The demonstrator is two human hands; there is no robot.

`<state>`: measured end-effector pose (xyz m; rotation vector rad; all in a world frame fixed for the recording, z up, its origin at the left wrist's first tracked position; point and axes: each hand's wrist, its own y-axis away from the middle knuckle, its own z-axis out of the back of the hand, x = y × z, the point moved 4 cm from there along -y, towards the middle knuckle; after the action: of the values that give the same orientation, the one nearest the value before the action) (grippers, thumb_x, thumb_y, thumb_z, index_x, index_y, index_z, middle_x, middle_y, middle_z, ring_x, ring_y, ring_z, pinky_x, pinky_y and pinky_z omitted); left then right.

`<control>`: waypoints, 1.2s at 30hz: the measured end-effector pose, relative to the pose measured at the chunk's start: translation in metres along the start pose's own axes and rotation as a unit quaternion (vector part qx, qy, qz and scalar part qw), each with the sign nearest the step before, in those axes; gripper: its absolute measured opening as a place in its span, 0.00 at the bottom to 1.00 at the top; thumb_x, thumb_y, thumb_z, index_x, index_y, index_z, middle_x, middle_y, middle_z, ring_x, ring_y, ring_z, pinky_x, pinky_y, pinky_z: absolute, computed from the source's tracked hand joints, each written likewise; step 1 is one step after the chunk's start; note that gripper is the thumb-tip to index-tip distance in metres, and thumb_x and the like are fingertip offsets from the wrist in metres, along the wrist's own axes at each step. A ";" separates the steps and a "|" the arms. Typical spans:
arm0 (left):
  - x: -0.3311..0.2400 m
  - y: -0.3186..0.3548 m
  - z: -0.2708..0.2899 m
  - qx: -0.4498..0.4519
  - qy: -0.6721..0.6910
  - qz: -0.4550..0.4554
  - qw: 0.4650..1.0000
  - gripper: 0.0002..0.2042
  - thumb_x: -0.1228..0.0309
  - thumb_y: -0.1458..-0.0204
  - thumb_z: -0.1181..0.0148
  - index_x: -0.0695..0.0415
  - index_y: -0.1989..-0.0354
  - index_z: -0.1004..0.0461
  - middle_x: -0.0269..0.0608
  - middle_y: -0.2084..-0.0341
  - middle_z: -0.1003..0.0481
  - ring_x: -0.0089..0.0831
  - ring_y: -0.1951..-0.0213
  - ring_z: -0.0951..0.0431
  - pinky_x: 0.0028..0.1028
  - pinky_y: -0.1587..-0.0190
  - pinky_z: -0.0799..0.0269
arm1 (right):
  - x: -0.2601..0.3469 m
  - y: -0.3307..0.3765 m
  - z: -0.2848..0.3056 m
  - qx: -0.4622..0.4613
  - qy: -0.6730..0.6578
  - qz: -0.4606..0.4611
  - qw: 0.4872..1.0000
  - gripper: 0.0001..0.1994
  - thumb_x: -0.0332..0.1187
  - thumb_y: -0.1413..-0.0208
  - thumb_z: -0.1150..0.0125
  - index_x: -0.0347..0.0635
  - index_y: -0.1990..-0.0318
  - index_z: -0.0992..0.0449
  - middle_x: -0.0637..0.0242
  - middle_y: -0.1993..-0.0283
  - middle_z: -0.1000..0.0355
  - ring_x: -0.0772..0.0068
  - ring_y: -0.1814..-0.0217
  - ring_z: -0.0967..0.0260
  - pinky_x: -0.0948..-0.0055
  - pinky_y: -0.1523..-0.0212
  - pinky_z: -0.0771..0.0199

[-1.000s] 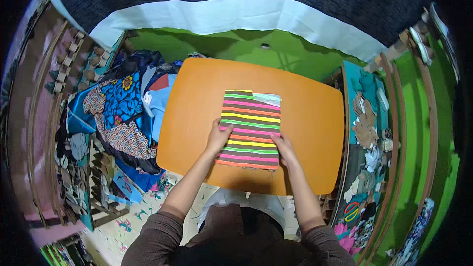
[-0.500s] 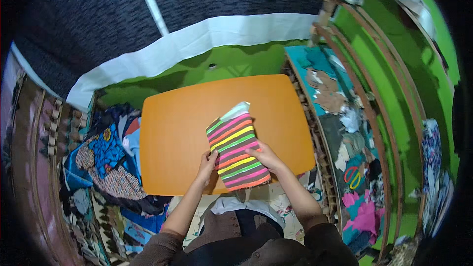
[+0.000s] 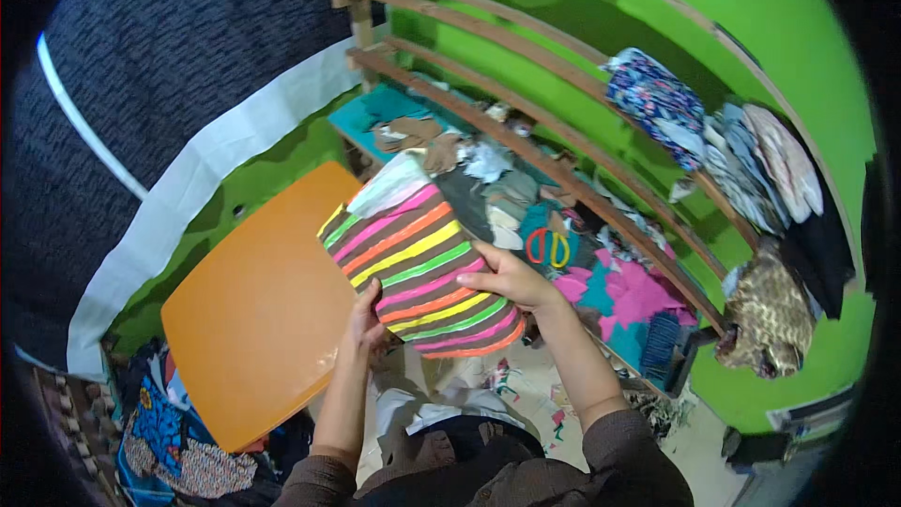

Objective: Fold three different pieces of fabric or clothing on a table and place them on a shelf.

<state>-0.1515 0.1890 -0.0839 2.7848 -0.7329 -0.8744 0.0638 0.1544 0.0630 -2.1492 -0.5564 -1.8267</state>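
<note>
Between my hands is a piece of striped fabric [image 3: 422,272], with bands of pink, orange, yellow, green and brown. A pale lining or second cloth [image 3: 389,186] pokes out at its far upper end. My left hand [image 3: 368,317] grips the left edge, its thumb lying on top. On the right edge, my right hand [image 3: 511,280] holds the cloth with its thumb across the stripes. The fingers beneath the fabric are hidden. Beyond my right hand, scissors [image 3: 547,248] with red and yellow handles lie on the scrap-covered bench.
An orange table [image 3: 263,310] stands on the left. Along the right runs a wooden rack [image 3: 563,164] over several fabric scraps, among them pink pieces [image 3: 633,291]. Folded patterned cloth [image 3: 657,99] hangs on it. More cloth [image 3: 174,432] is heaped at lower left. Snippets litter the floor [image 3: 554,404].
My view has swung to the right, so the table now sits to the left. The striped fabric, still in both hands, has moved off from over the table toward the scrap bench.
</note>
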 end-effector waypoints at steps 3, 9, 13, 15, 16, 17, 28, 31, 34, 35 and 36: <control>0.010 -0.005 -0.077 0.015 -0.174 -0.049 0.983 0.26 0.66 0.48 0.43 0.58 0.43 0.44 0.47 0.49 0.33 0.41 0.48 0.32 0.46 0.47 0.34 | 0.002 0.050 0.042 -0.118 -0.052 0.037 0.991 0.27 0.26 0.44 0.48 0.38 0.37 0.49 0.64 0.42 0.39 0.75 0.43 0.39 0.73 0.43 0.38; 0.018 -0.056 -0.188 0.133 -0.282 -0.033 0.950 0.26 0.65 0.49 0.41 0.58 0.43 0.42 0.42 0.50 0.33 0.33 0.51 0.30 0.35 0.51 0.30 | 0.054 0.114 0.091 -0.273 -0.062 0.141 0.950 0.24 0.28 0.42 0.50 0.40 0.39 0.46 0.64 0.44 0.37 0.74 0.43 0.40 0.71 0.43 0.41; 0.010 -0.084 -0.291 0.219 -0.314 -0.048 0.923 0.23 0.65 0.48 0.43 0.61 0.47 0.38 0.42 0.55 0.29 0.31 0.57 0.26 0.33 0.56 0.27 | 0.111 0.141 0.122 -0.323 -0.058 0.215 0.920 0.24 0.28 0.42 0.50 0.41 0.39 0.46 0.63 0.44 0.37 0.74 0.44 0.38 0.71 0.46 0.37; 0.008 -0.089 -0.341 0.264 -0.303 -0.065 0.913 0.18 0.65 0.47 0.44 0.63 0.52 0.34 0.42 0.59 0.27 0.29 0.61 0.24 0.30 0.61 0.26 | 0.139 0.149 0.142 -0.305 -0.076 0.252 0.915 0.25 0.27 0.43 0.50 0.41 0.38 0.47 0.62 0.44 0.38 0.71 0.45 0.37 0.70 0.46 0.36; 0.006 -0.089 -0.363 0.281 -0.304 -0.058 0.909 0.18 0.65 0.47 0.45 0.63 0.52 0.34 0.43 0.60 0.27 0.29 0.62 0.24 0.30 0.62 0.26 | 0.156 0.152 0.145 -0.303 -0.084 0.273 0.909 0.26 0.28 0.44 0.49 0.42 0.38 0.47 0.61 0.43 0.38 0.69 0.45 0.37 0.68 0.47 0.34; 0.003 -0.092 -0.384 0.300 -0.304 -0.053 0.903 0.17 0.65 0.47 0.45 0.63 0.52 0.34 0.43 0.60 0.27 0.29 0.62 0.24 0.30 0.62 0.26 | 0.169 0.154 0.152 -0.306 -0.072 0.288 0.905 0.26 0.28 0.44 0.49 0.42 0.38 0.47 0.61 0.43 0.38 0.69 0.45 0.37 0.68 0.47 0.34; -0.005 -0.208 -0.493 0.320 -0.305 0.098 0.891 0.18 0.62 0.48 0.45 0.61 0.53 0.32 0.47 0.61 0.26 0.32 0.63 0.23 0.33 0.58 0.25 | 0.253 0.121 0.240 -0.386 -0.120 0.310 0.860 0.24 0.23 0.48 0.49 0.44 0.42 0.43 0.58 0.48 0.36 0.62 0.48 0.35 0.62 0.50 0.31; 0.002 -0.242 -0.508 0.331 -0.309 0.119 0.884 0.18 0.61 0.48 0.45 0.61 0.54 0.31 0.45 0.63 0.25 0.32 0.64 0.23 0.33 0.61 0.24 | 0.268 0.111 0.260 -0.437 -0.090 0.297 0.844 0.24 0.22 0.49 0.50 0.41 0.42 0.43 0.56 0.48 0.36 0.61 0.49 0.34 0.63 0.50 0.30; 0.013 -0.268 -0.520 0.349 -0.311 0.138 0.873 0.15 0.63 0.48 0.44 0.61 0.58 0.30 0.45 0.65 0.24 0.30 0.67 0.22 0.31 0.64 0.23 | 0.284 0.110 0.269 -0.548 -0.015 0.259 0.795 0.22 0.21 0.49 0.50 0.34 0.45 0.42 0.52 0.51 0.35 0.61 0.52 0.33 0.64 0.54 0.29; 0.018 -0.272 -0.526 0.351 -0.310 0.143 0.872 0.15 0.63 0.48 0.44 0.61 0.58 0.30 0.45 0.65 0.24 0.30 0.67 0.22 0.31 0.64 0.23 | 0.290 0.111 0.268 -0.552 -0.014 0.258 0.793 0.22 0.21 0.49 0.50 0.34 0.45 0.42 0.52 0.51 0.35 0.61 0.52 0.33 0.64 0.54 0.29; 0.024 -0.275 -0.533 0.361 -0.318 0.140 0.865 0.15 0.64 0.48 0.44 0.61 0.58 0.30 0.45 0.65 0.24 0.30 0.67 0.22 0.31 0.64 0.23 | 0.296 0.117 0.270 -0.590 0.029 0.220 0.776 0.19 0.22 0.49 0.50 0.30 0.48 0.41 0.52 0.52 0.34 0.61 0.53 0.33 0.63 0.55 0.29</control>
<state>0.2805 0.4077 0.2704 2.7710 -1.8499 -1.7813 0.3938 0.2034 0.3128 -2.4319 1.3992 -2.1334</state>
